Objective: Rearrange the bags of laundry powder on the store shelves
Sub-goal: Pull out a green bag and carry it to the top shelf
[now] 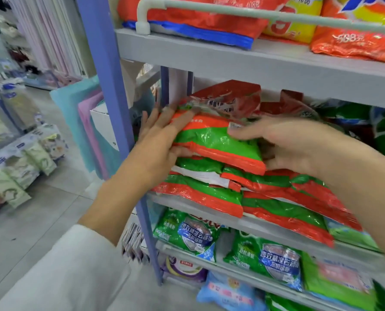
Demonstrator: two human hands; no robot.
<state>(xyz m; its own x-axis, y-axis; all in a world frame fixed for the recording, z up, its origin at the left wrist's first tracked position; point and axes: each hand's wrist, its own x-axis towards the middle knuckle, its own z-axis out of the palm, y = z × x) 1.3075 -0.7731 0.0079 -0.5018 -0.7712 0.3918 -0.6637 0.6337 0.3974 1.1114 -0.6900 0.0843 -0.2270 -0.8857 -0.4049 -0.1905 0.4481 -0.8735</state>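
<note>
White sleeve (59,265) at lower left leads up to the left hand (158,142). Its spread fingers lie across the top of a green-and-orange laundry powder bag (216,142), and its thumb tucks under the near edge. The bag lies on top of a stack of matching bags (209,196) on the grey middle shelf (254,227), just right of a blue upright post (106,86). Further right, the right hand (288,142) clasps the bag's right end, thumb on top, fingers curled beneath.
</note>
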